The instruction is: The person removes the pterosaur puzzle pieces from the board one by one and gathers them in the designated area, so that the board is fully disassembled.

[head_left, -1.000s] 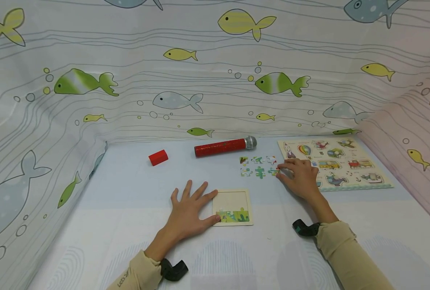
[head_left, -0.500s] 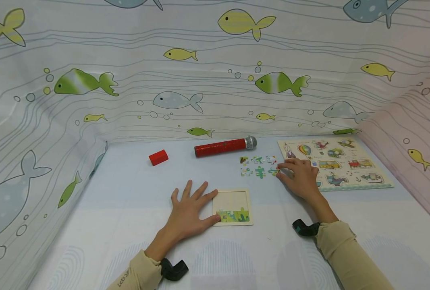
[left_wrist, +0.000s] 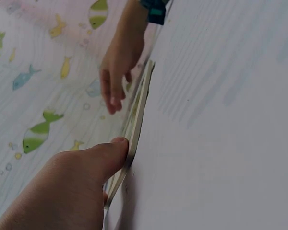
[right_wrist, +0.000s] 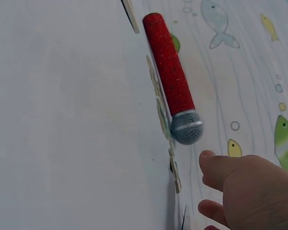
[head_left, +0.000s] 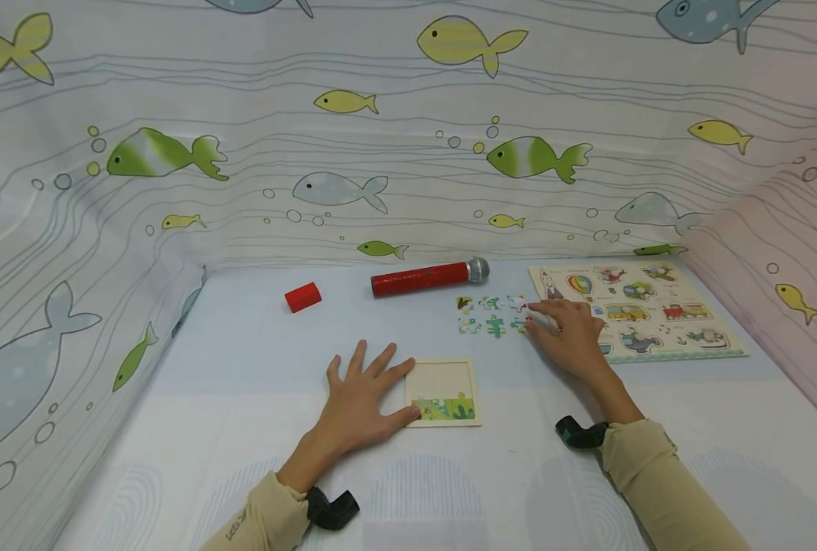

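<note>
A small square wooden puzzle tray (head_left: 442,376) lies in front of me, with a strip of green pieces (head_left: 444,407) fitted along its near side. My left hand (head_left: 356,402) is spread flat at its left side, thumb and index fingertip resting on the rim. In the left wrist view, the thumb (left_wrist: 113,153) lies against the tray's edge (left_wrist: 141,110). Two short rows of loose jigsaw pieces (head_left: 495,327) lie beyond the tray. My right hand (head_left: 573,333) is at their right end, fingers loosely bent, fingertips right at the nearest piece. The right wrist view shows nothing between its fingers.
A red microphone (head_left: 422,280) lies behind the pieces, and a red block (head_left: 302,297) to its left. A large picture puzzle board (head_left: 680,346) lies at the right, partly under the right hand. Fish-printed cloth (head_left: 408,153) rises at the back and sides.
The right fingertips have shifted slightly away from me beside the loose pieces. The left hand and the tray keep their places, and the head view has moved very slightly.
</note>
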### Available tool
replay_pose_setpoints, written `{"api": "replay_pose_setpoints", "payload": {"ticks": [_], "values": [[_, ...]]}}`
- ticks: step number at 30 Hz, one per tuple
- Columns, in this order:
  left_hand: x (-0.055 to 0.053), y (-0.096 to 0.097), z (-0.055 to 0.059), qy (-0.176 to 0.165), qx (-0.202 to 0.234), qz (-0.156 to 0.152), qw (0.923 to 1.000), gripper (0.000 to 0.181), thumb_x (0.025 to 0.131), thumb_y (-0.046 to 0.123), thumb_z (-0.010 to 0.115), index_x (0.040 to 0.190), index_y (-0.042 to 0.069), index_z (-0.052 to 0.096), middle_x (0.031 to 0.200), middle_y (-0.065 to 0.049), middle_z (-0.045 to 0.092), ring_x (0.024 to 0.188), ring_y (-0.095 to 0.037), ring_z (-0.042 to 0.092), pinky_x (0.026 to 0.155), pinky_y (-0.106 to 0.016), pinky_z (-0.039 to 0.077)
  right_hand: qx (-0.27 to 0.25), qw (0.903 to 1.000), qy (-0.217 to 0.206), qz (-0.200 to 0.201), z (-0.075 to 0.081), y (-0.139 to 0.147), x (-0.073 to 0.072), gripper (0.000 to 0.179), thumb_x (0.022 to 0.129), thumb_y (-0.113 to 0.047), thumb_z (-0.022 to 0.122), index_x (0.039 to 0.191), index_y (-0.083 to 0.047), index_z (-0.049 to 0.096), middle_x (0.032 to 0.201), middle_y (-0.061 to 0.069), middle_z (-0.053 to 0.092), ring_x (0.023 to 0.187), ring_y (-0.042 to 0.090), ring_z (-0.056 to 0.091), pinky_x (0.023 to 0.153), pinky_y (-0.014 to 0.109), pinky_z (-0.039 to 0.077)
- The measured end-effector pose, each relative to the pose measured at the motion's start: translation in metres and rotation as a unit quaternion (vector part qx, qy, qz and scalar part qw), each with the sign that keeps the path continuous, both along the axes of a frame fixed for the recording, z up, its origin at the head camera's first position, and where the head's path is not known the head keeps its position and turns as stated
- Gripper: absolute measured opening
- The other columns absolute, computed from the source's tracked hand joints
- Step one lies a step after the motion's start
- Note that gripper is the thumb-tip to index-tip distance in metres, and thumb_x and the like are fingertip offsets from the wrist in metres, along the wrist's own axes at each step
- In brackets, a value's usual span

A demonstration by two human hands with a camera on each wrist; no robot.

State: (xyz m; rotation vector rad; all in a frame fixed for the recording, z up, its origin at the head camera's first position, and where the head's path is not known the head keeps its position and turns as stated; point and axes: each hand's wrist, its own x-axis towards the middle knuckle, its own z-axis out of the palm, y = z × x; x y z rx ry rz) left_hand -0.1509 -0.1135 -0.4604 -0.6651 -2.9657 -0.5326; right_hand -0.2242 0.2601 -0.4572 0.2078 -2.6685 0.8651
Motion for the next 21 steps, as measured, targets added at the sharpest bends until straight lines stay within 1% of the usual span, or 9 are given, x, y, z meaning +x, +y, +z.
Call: {"api": "replay_pose_setpoints", "payload": {"ticks": [5,8,10,13,14,16,18,21], "values": [[-0.001,0.000,-0.001,-0.006,-0.004,-0.002,1.0000,0.074,0.087,0.071,0.058,0.153,0.041,0.044,0.167,0.002,0.034,0.157,-0.044,0.015,0.113,-0.075,0.006,-0.031,0.9992,0.015,0.022,0.008,-0.011,0.001,0.028,0.092,-0.022,0.075,0.118,-0.010,0.076,0.130,0.022,0.068,0.118,0.046,0.047,0.091,0.067,0.022],[-0.002,-0.001,-0.001,-0.004,-0.004,-0.001,1.0000,0.074,0.087,0.071,0.058,0.153,0.041,0.045,0.167,0.001,0.035,0.157,-0.045,0.015,0.113,-0.075,0.006,-0.040,0.9979,0.022,0.046,0.012,-0.020,0.003,0.026,0.091,-0.021,0.075,0.115,-0.009,0.077,0.126,0.023,0.069,0.118,0.046,0.047,0.095,0.070,0.020],[-0.002,0.000,-0.001,-0.003,-0.004,-0.001,1.0000,0.074,0.087,0.071,0.058,0.153,0.040,0.045,0.167,0.001,0.035,0.157,-0.045,0.015,0.113,-0.075,0.006,-0.044,0.9964,0.023,0.069,0.014,-0.027,0.005,0.026,0.090,-0.019,0.077,0.114,-0.009,0.078,0.124,0.022,0.071,0.117,0.044,0.050,0.096,0.068,0.021],[-0.002,0.000,-0.001,-0.004,-0.005,-0.001,1.0000,0.074,0.087,0.071,0.057,0.153,0.040,0.045,0.167,0.001,0.034,0.157,-0.045,0.015,0.113,-0.076,0.006,-0.041,0.9935,0.008,0.106,0.016,-0.038,0.009,0.025,0.089,-0.018,0.078,0.113,-0.010,0.078,0.120,0.016,0.073,0.114,0.038,0.053,0.094,0.057,0.029],[-0.002,0.000,-0.001,-0.005,-0.005,-0.001,1.0000,0.074,0.087,0.071,0.057,0.153,0.040,0.045,0.167,0.001,0.034,0.157,-0.045,0.014,0.113,-0.076,0.006,-0.037,0.9921,0.000,0.120,0.017,-0.042,0.011,0.025,0.088,-0.019,0.079,0.112,-0.011,0.079,0.119,0.014,0.074,0.112,0.035,0.054,0.091,0.052,0.030],[-0.002,0.000,-0.002,-0.006,-0.006,-0.001,1.0000,0.074,0.087,0.071,0.057,0.153,0.040,0.044,0.167,0.001,0.034,0.157,-0.045,0.014,0.113,-0.076,0.005,-0.029,0.9878,-0.016,0.152,0.018,-0.049,0.014,0.026,0.088,-0.019,0.079,0.112,-0.012,0.079,0.118,0.010,0.074,0.110,0.031,0.054,0.087,0.046,0.031],[-0.002,0.000,-0.002,-0.006,-0.007,0.000,1.0000,0.074,0.087,0.071,0.057,0.153,0.040,0.044,0.167,0.001,0.034,0.157,-0.045,0.014,0.113,-0.076,0.005,-0.018,0.9824,-0.033,0.183,0.018,-0.057,0.019,0.027,0.087,-0.021,0.080,0.113,-0.014,0.078,0.117,0.006,0.073,0.112,0.028,0.053,0.089,0.045,0.031],[-0.002,0.000,-0.002,-0.007,-0.011,0.000,0.9999,0.074,0.087,0.072,0.056,0.153,0.041,0.044,0.167,0.001,0.033,0.157,-0.045,0.014,0.113,-0.076,0.005,-0.006,0.9714,-0.061,0.229,0.019,-0.069,0.025,0.029,0.087,-0.024,0.081,0.115,-0.018,0.078,0.117,0.001,0.073,0.113,0.024,0.052,0.094,0.047,0.033]]}}
